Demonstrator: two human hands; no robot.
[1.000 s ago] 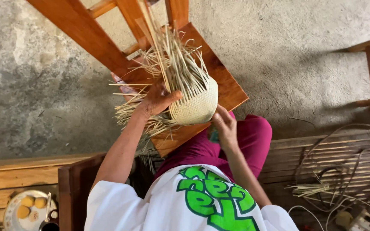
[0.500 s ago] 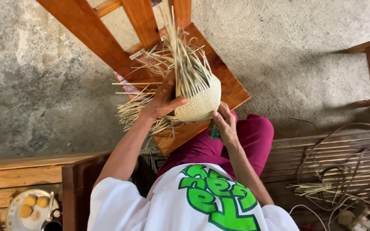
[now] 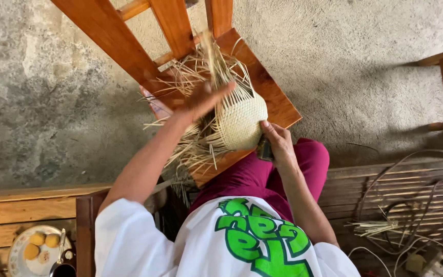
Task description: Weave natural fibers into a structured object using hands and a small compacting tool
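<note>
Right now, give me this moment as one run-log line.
left hand: open, over loose strips | right hand: steadying woven basket | basket on wooden chair | plate lower left

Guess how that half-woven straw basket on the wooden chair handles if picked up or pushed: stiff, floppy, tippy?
Probably light: the basket is thin woven straw, hollow. The woven rounded body looks fairly firm, but the loose unwoven strands fan out and would likely flop and snag. Its rounded shape on the flat chair seat suggests it could roll if pushed; the right hand steadies it, left hand at the strands.
</note>
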